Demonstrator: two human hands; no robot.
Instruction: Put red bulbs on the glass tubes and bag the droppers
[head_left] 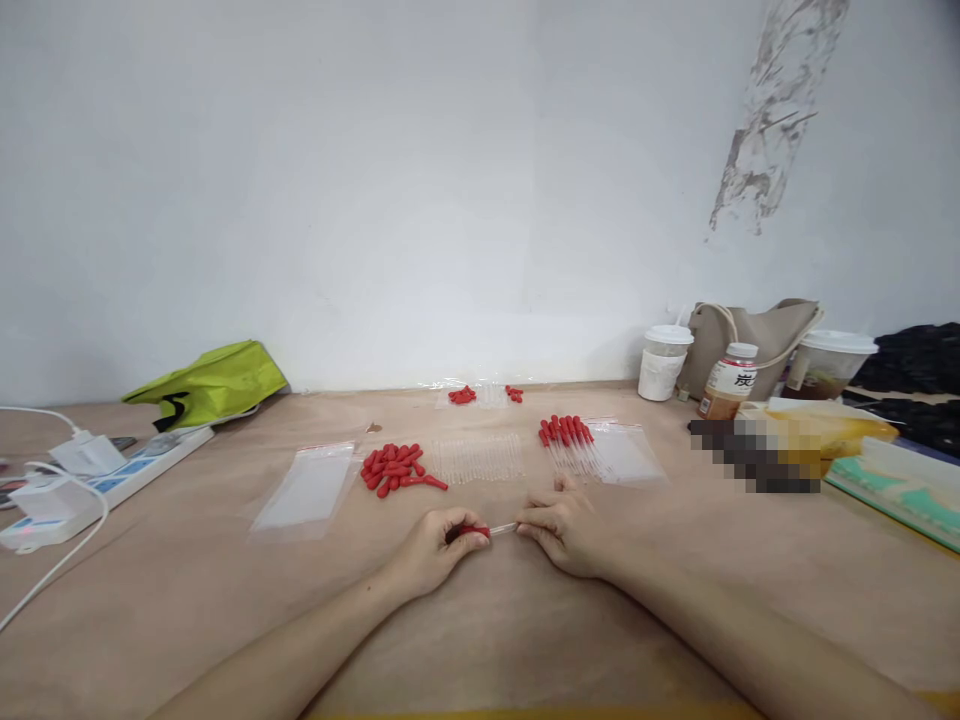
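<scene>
My left hand (pixel 442 548) pinches a red rubber bulb (pixel 478 532) between thumb and fingers. A thin clear glass tube (pixel 502 528) runs from the bulb to my right hand (pixel 564 526), whose thumb and fingertips are closed on its other end. The bulb and tube are in line, like a dropper; how deep the tube sits in the bulb is hidden. Beyond my left hand lies a pile of loose red bulbs (pixel 390 468). A row of clear glass tubes (pixel 478 457) lies in the middle. Droppers with red bulbs fitted (pixel 568 434) lie beyond my right hand.
Clear zip bags (pixel 304 492) (pixel 637 455) lie left and right. Against the wall is a clear bag with red bulbs (pixel 462 396) and tubes. A power strip (pixel 142 475) and green pouch (pixel 217 385) stand left; a lidded cup (pixel 664 362), bottle (pixel 727 382) and grey bag (pixel 750 340) stand right.
</scene>
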